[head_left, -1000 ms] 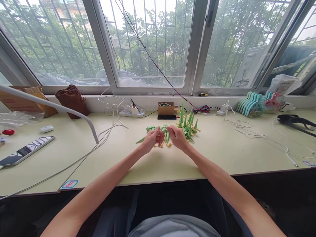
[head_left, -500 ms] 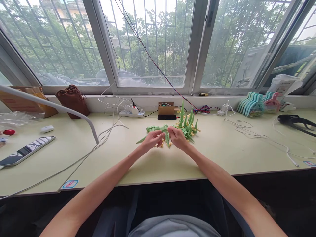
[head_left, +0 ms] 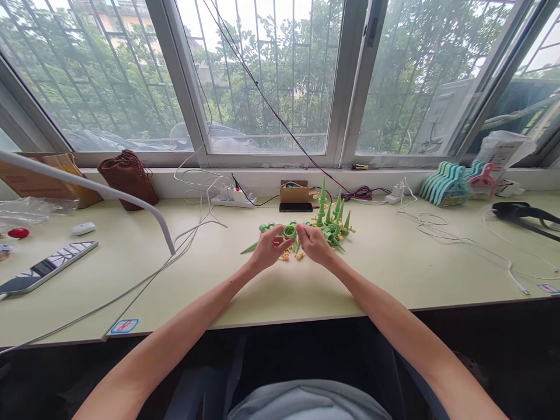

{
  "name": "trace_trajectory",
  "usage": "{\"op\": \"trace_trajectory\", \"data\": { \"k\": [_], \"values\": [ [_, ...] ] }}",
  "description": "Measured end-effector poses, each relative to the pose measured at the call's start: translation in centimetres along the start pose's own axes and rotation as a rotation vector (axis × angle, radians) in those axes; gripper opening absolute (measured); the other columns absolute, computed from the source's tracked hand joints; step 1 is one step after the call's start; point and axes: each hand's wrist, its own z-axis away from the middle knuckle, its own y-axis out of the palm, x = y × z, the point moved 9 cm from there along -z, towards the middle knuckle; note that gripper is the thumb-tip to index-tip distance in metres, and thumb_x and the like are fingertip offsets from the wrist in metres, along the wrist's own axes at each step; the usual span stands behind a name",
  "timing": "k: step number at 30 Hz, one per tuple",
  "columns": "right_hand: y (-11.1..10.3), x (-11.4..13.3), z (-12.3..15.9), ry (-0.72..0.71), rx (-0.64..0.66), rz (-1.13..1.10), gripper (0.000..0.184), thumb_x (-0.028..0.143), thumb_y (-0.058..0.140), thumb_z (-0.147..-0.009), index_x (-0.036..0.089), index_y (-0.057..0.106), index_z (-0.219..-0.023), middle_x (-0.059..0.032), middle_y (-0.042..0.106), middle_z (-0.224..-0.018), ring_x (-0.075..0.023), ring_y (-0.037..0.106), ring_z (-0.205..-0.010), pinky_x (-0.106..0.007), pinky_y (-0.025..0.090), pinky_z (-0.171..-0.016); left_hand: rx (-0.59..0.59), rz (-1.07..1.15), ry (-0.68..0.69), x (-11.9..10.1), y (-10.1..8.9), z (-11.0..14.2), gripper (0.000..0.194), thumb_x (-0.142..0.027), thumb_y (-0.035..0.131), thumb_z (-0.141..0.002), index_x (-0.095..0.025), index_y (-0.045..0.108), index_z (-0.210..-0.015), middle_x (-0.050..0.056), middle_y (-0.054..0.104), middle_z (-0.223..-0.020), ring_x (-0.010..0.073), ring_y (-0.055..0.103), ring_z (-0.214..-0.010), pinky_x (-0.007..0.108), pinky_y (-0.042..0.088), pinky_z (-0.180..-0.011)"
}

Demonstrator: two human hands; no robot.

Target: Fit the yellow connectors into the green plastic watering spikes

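Note:
My left hand [head_left: 266, 249] and my right hand [head_left: 315, 245] meet over a pale green desk [head_left: 271, 286], fingers pinched together on a small green plastic cone piece [head_left: 289, 231] held between them. Small yellow connector bits [head_left: 292, 255] lie just under the hands. Behind the right hand stands a cluster of upright green cones [head_left: 333, 219] joined by yellow pieces. More green pieces [head_left: 266, 228] lie behind the left hand, and one long green cone [head_left: 248, 249] lies flat to its left.
A phone [head_left: 296, 207] and small cardboard box [head_left: 294, 192] sit behind the cones. A power strip [head_left: 231, 200] and white cables [head_left: 192, 230] run left; another phone [head_left: 46, 266] and a brown pouch [head_left: 128, 178] lie farther left. Teal hangers [head_left: 444, 185] sit at right.
Both hands have lifted slightly and drawn closer together. The green piece between them has turned so its round open end now faces up.

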Motion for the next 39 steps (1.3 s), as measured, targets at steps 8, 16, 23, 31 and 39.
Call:
{"op": "trace_trajectory", "data": {
  "k": [8, 16, 23, 31, 39],
  "values": [
    [-0.3, 0.6, 0.0, -0.047, -0.048, 0.069, 0.049, 0.06, 0.028, -0.102, 0.023, 0.037, -0.07, 0.0036, 0.04, -0.056, -0.0125, 0.036, -0.053, -0.028, 0.03, -0.056, 0.137, 0.238, -0.273, 2.4, 1.2, 0.2, 0.046, -0.056, 0.078, -0.075, -0.016, 0.055, -0.079, -0.001, 0.058, -0.068, 0.0103, 0.054, -0.052, 0.023, 0.043, -0.047],
    [-0.5, 0.9, 0.1, -0.059, -0.045, 0.078, 0.046, 0.056, 0.032, -0.102, 0.023, 0.036, -0.07, 0.0049, 0.038, -0.057, -0.0117, 0.036, -0.054, -0.027, 0.032, -0.058, 0.3, 0.633, -0.487, 3.2, 3.7, 1.2, 0.045, -0.058, 0.06, -0.089, -0.013, 0.063, -0.082, 0.004, 0.058, -0.07, 0.0129, 0.055, -0.057, 0.025, 0.043, -0.051],
    [-0.2, 1.4, 0.1, -0.085, 0.0, 0.079, 0.047, 0.057, 0.034, -0.1, 0.022, 0.035, -0.068, 0.004, 0.042, -0.059, -0.0106, 0.036, -0.056, -0.025, 0.031, -0.058, 0.384, 0.76, -0.529, 3.2, 4.0, 1.2, 0.063, -0.072, 0.049, -0.087, -0.011, 0.065, -0.081, 0.006, 0.058, -0.07, 0.0138, 0.053, -0.057, 0.026, 0.042, -0.051],
    [0.3, 0.5, 0.1, -0.052, 0.041, 0.053, 0.043, 0.054, 0.034, -0.101, 0.022, 0.039, -0.073, 0.0045, 0.046, -0.061, -0.0105, 0.039, -0.056, -0.024, 0.034, -0.059, 0.396, 0.816, -0.519, 2.9, 3.8, 1.2, 0.04, -0.053, 0.06, -0.087, -0.013, 0.064, -0.085, 0.005, 0.059, -0.076, 0.0139, 0.054, -0.06, 0.026, 0.043, -0.052],
    [1.2, -0.1, 0.2, -0.043, 0.136, 0.014, 0.038, 0.055, 0.035, -0.101, 0.023, 0.042, -0.082, 0.0061, 0.043, -0.058, -0.011, 0.038, -0.053, -0.024, 0.033, -0.056, 0.3, 0.753, -0.446, 2.2, 1.9, 0.6, 0.036, -0.049, 0.069, -0.083, -0.015, 0.06, -0.085, 0.004, 0.059, -0.076, 0.0136, 0.056, -0.06, 0.024, 0.042, -0.049]
  ]
}}
